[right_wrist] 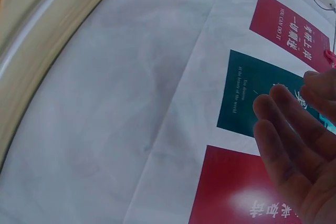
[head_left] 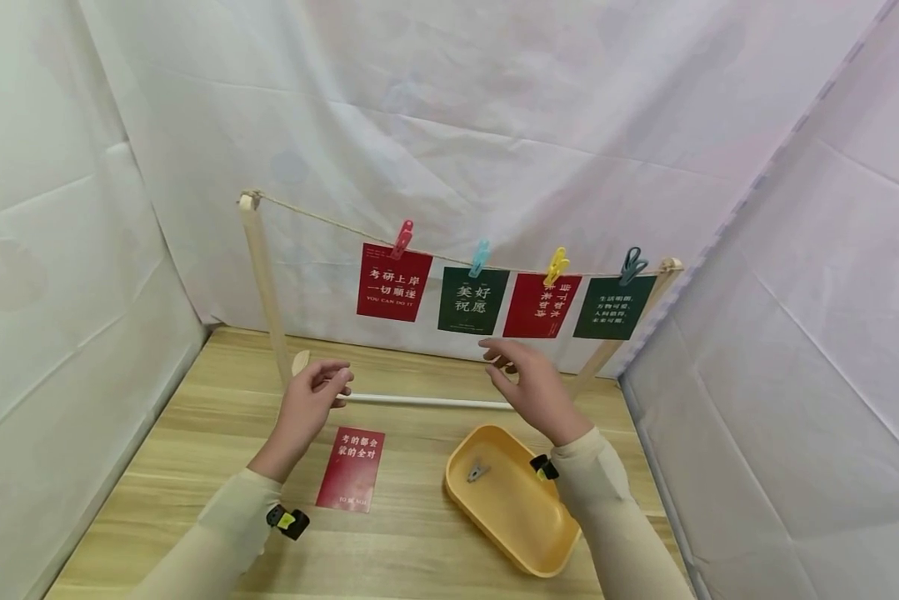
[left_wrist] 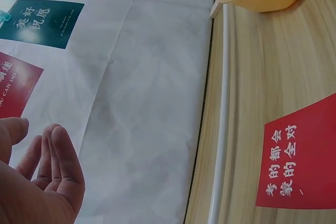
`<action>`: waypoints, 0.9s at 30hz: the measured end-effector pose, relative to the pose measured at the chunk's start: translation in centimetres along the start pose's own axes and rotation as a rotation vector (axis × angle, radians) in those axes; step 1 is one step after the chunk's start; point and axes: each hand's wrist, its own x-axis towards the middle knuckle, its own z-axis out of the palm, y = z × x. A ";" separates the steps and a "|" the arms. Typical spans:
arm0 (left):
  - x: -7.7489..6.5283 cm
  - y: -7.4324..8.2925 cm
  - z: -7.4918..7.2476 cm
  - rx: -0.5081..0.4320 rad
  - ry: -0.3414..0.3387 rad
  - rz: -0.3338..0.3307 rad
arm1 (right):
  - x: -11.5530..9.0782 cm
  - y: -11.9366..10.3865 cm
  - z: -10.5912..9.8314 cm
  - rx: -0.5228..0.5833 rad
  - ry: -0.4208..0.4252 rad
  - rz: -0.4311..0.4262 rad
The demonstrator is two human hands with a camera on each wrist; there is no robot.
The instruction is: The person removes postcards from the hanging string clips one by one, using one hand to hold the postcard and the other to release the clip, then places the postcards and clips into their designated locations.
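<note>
My left hand [head_left: 317, 398] is held over the table near the left post, fingers loosely bent, nothing in it. In the head view my right hand [head_left: 530, 383] is raised below the hanging cards, its fingers relaxed and holding nothing. Four cards hang from a string: a red card [head_left: 393, 287] under a red clothespin [head_left: 402, 239], a green card [head_left: 470, 304] under a light blue clothespin [head_left: 480, 258], another red card [head_left: 533, 312] under a yellow clothespin [head_left: 556, 267], and a second green card [head_left: 616, 308] under a dark green clothespin [head_left: 633, 267]. One red card [head_left: 352, 469] lies on the table.
A yellow tray [head_left: 509, 546] holding a grey clothespin [head_left: 477, 472] stands at the front right. Wooden posts [head_left: 263, 287] carry the string, and a white rod [head_left: 430, 402] runs between them low over the wooden table [head_left: 187, 450]. White cloth [head_left: 449, 125] surrounds the table.
</note>
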 end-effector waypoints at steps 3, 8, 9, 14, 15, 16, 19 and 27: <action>0.0 0.2 0.0 0.005 0.001 0.004 | 0.3 -0.2 -0.1 0.012 0.031 -0.011; 0.0 0.6 -0.1 0.004 0.010 0.009 | 0.8 -0.6 -0.2 0.063 0.091 -0.039; -0.1 0.7 -0.1 0.004 0.012 0.012 | 0.9 -0.7 -0.2 0.071 0.102 -0.047; -0.1 0.9 0.0 0.018 0.028 0.046 | 1.4 -1.3 0.0 0.111 0.161 -0.087; -0.1 1.0 0.0 0.025 0.030 0.057 | 1.4 -1.4 0.0 0.116 0.171 -0.091; -0.1 1.1 -0.1 0.037 0.033 0.069 | 1.5 -1.5 0.0 0.123 0.182 -0.096; -0.3 1.3 0.0 0.068 0.050 0.111 | 1.7 -1.7 0.0 0.135 0.219 -0.113; -0.3 1.3 0.2 0.070 0.065 0.152 | 2.4 -1.8 -0.5 0.139 0.384 -0.183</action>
